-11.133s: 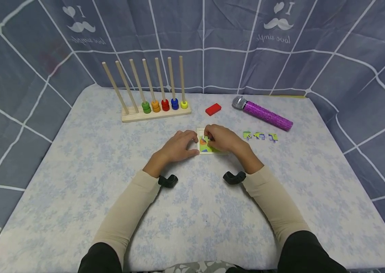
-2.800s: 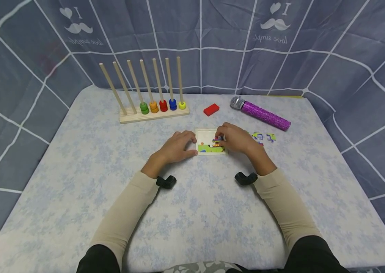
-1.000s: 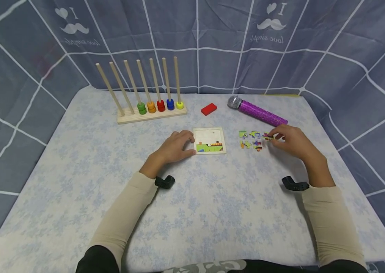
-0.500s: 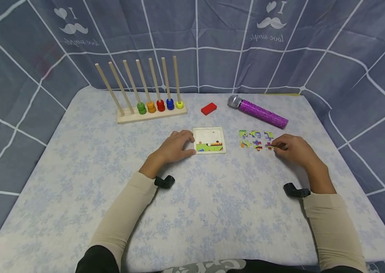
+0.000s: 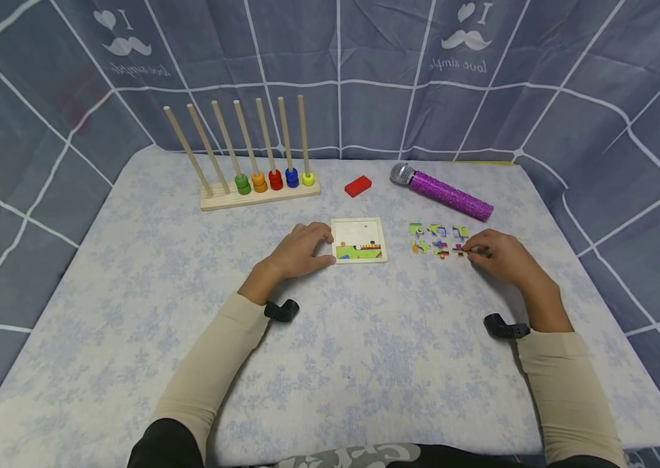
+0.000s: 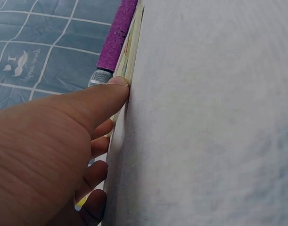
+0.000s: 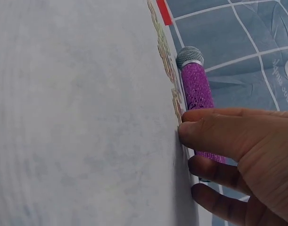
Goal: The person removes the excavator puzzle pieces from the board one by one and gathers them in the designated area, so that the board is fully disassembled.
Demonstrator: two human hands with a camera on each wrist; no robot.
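Observation:
In the head view a shallow wooden puzzle tray lies on the table, its bottom strip filled with green picture pieces and its upper part bare. My left hand holds the tray's left edge, thumb at the near corner and index finger higher up. To the right of the tray, several loose jigsaw pieces lie in two short rows. My right hand pinches a puzzle piece at the right end of the nearer row. The right wrist view shows the thumb and index fingertip at that row's edge, low over the table.
Behind the tray stands a wooden peg rack with coloured rings on some of its rods. A red block lies behind the tray. A purple glitter microphone lies beyond the loose pieces. A patterned curtain borders the table's back.
My right hand has moved from the tray to the loose pieces and brought another piece to the nearer row. More pieces lie outside the tray than before. My left hand stays at the tray.

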